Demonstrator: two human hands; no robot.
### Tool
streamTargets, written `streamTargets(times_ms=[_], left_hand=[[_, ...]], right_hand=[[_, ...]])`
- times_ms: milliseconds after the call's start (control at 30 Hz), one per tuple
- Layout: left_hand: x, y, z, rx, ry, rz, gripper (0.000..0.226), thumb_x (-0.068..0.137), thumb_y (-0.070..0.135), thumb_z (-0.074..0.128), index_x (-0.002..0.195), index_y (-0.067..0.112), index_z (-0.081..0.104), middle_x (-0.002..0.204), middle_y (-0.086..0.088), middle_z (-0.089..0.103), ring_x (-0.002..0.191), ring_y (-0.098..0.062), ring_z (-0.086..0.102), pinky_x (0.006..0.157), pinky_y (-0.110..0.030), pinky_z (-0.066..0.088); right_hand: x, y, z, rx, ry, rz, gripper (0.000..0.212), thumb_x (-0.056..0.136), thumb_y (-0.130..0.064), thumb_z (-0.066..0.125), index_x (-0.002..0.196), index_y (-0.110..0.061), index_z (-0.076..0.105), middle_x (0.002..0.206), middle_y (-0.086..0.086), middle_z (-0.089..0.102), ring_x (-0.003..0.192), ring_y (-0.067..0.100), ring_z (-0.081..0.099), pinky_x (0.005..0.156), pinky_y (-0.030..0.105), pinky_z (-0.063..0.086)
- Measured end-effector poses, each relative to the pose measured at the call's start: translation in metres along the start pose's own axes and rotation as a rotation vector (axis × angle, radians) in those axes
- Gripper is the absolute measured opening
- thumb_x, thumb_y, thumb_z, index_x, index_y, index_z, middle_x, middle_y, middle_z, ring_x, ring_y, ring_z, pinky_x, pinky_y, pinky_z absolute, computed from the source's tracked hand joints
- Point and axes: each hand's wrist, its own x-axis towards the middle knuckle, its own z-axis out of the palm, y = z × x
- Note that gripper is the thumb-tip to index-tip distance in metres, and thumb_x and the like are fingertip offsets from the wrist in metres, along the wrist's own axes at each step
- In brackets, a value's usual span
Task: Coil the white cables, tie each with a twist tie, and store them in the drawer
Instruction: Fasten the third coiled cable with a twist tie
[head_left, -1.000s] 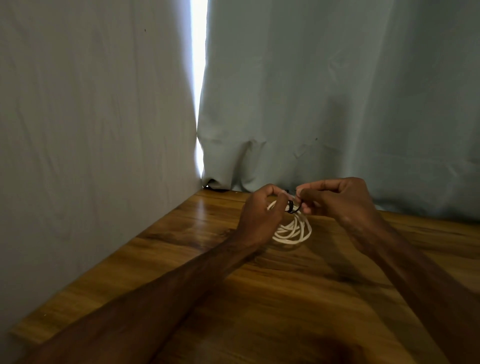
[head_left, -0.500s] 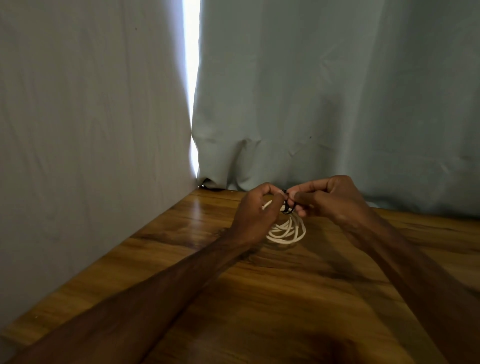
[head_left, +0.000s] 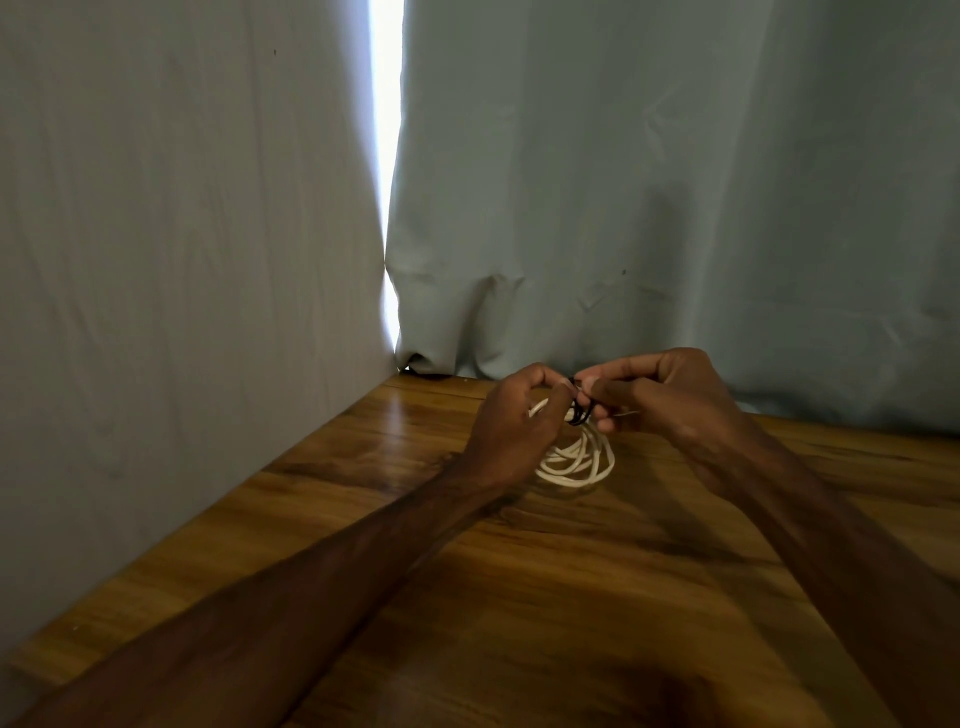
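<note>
A coiled white cable (head_left: 576, 460) lies on the wooden table (head_left: 519, 597), its far side lifted between my hands. A thin black twist tie (head_left: 576, 413) wraps the top of the coil. My left hand (head_left: 511, 421) pinches the tie and coil from the left with curled fingers. From the right, my right hand (head_left: 670, 400) pinches the tie's end between thumb and fingers. Part of the coil is hidden behind my left hand. No drawer is in view.
Grey-blue curtains (head_left: 623, 182) hang along the table's far and left edges, with a bright gap (head_left: 387, 156) between them. The wooden surface stretches toward me under both forearms.
Both hands stay at the top of the coil, working the black tie with small finger movements. The camera view has shifted slightly; the coil stays in the same spot.
</note>
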Motion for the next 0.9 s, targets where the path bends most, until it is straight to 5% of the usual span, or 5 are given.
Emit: streamTargets(times_ms=[400, 600, 733, 900], left_hand=[[0.0, 0.0, 0.0, 0.01, 0.011, 0.01, 0.019, 0.091, 0.039, 0.057, 0.087, 0.025, 0.069, 0.087, 0.002, 0.075, 0.066, -0.012, 0.064, 0.063, -0.045, 0.054], [-0.001, 0.001, 0.0, 0.071, -0.008, 0.023, 0.02, 0.094, 0.039, 0.058, 0.09, 0.022, 0.069, 0.078, 0.002, 0.072, 0.06, -0.012, 0.062, 0.061, -0.052, 0.056], [-0.004, 0.005, -0.002, 0.081, -0.037, 0.055, 0.017, 0.095, 0.034, 0.06, 0.09, 0.021, 0.069, 0.07, 0.006, 0.068, 0.054, -0.008, 0.059, 0.052, -0.039, 0.05], [-0.004, 0.007, -0.005, 0.162, -0.098, 0.144, 0.018, 0.095, 0.036, 0.059, 0.091, 0.021, 0.068, 0.06, 0.008, 0.064, 0.046, -0.004, 0.052, 0.047, -0.025, 0.036]], right_hand=[[0.002, 0.003, -0.002, 0.008, 0.035, 0.015, 0.007, 0.09, 0.001, 0.072, 0.09, 0.001, 0.078, 0.078, 0.018, 0.077, 0.059, 0.014, 0.07, 0.058, 0.022, 0.06], [0.004, 0.005, -0.003, 0.007, 0.034, 0.03, 0.006, 0.089, 0.001, 0.072, 0.091, 0.003, 0.078, 0.079, 0.02, 0.077, 0.06, 0.016, 0.069, 0.061, 0.027, 0.063], [0.007, 0.008, -0.006, 0.059, 0.011, 0.093, 0.009, 0.089, -0.002, 0.074, 0.094, 0.003, 0.078, 0.082, 0.019, 0.077, 0.066, 0.019, 0.07, 0.075, 0.033, 0.062], [0.01, 0.009, -0.017, 0.188, -0.146, 0.227, 0.019, 0.087, -0.003, 0.073, 0.105, 0.002, 0.078, 0.09, 0.014, 0.077, 0.068, 0.012, 0.071, 0.06, 0.018, 0.06]])
